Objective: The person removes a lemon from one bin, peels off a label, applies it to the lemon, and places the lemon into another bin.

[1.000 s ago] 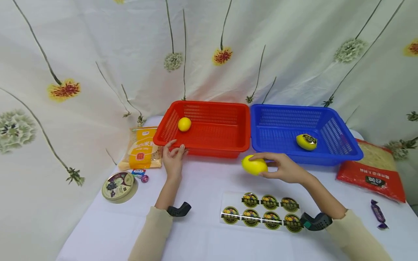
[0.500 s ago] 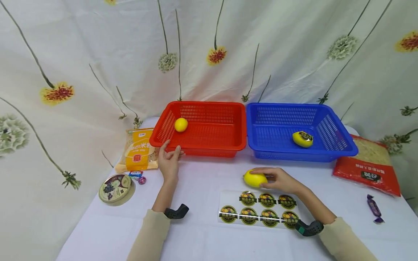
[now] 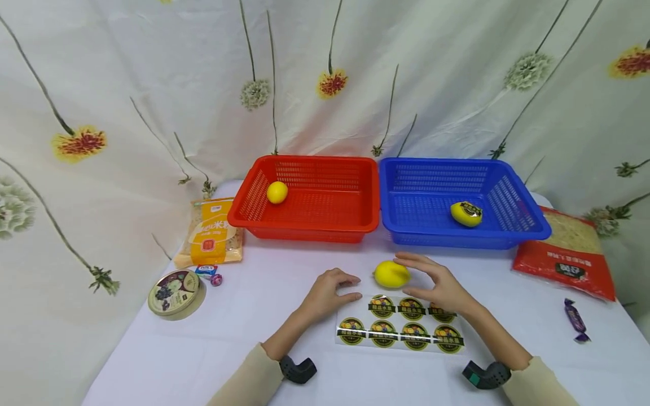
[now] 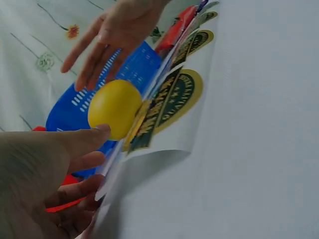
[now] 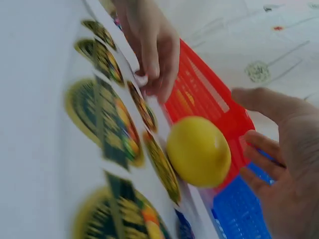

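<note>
A yellow lemon (image 3: 391, 274) rests on the white table just behind a sheet of round fruit stickers (image 3: 399, 324). Beside its right end is my right hand (image 3: 440, 286), fingers and thumb spread; in the right wrist view a gap shows between that hand (image 5: 294, 149) and the lemon (image 5: 198, 152). To the left of the lemon, near the sheet's left edge, my left hand (image 3: 327, 296) holds nothing, its fingers loosely bent and thumb apart. The sheet's near corner curls up in the left wrist view.
Behind stand a red basket (image 3: 304, 233) with one lemon (image 3: 277, 192) and a blue basket (image 3: 457, 239) with a stickered lemon (image 3: 465, 214). A yellow food bag (image 3: 213, 234), round tin (image 3: 175, 293) and sweets lie left. A red bag (image 3: 566, 265) and purple candy (image 3: 576, 320) lie right.
My right hand has lowered the lemon to the table and let it go. My left hand has left the red basket's front edge and come right, toward the sticker sheet.
</note>
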Action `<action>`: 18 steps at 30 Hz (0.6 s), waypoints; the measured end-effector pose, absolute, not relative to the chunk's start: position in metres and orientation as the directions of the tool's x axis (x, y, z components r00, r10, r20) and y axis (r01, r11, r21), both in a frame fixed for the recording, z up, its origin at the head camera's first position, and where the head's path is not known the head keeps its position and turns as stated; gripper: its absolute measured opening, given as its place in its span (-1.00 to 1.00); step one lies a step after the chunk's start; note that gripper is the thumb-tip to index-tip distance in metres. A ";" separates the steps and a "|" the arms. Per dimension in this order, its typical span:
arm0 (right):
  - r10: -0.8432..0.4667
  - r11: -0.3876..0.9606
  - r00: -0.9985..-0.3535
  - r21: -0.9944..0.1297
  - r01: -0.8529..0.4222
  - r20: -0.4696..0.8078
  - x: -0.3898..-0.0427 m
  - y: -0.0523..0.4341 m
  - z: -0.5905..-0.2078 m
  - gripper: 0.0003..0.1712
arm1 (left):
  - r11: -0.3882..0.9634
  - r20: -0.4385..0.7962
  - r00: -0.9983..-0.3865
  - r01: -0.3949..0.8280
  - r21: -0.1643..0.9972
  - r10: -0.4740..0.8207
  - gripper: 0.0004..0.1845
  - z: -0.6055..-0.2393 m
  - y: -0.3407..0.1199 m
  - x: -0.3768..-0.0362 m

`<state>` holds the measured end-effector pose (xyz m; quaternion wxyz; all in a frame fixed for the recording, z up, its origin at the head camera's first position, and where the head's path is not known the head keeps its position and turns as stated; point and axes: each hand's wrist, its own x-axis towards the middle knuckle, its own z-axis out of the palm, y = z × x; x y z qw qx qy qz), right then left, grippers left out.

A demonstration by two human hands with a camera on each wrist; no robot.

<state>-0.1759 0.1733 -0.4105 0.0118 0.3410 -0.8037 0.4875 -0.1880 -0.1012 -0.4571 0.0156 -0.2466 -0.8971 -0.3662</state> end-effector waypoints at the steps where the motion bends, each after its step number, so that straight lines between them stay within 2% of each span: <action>1: -0.510 0.288 -0.770 -0.768 -0.572 0.383 -0.171 0.172 -0.410 -0.45 | 0.627 0.195 -0.880 0.450 0.636 0.433 -0.71 -0.460 -0.100 -0.187; 8: -0.404 0.256 -0.787 -0.768 -0.587 0.467 -0.147 0.155 -0.418 -0.69 | 0.633 0.212 -0.887 0.445 0.634 0.411 -0.85 -0.470 -0.099 -0.185; 11: -0.385 0.288 -0.805 -0.769 -0.570 0.452 -0.144 0.148 -0.429 -0.70 | 0.623 0.244 -0.879 0.466 0.628 0.411 -0.86 -0.473 -0.098 -0.186; 18: -0.393 0.349 -0.826 -0.765 -0.541 0.405 -0.151 0.145 -0.466 -0.68 | 0.618 0.294 -0.863 0.500 0.606 0.410 -0.75 -0.477 -0.098 -0.188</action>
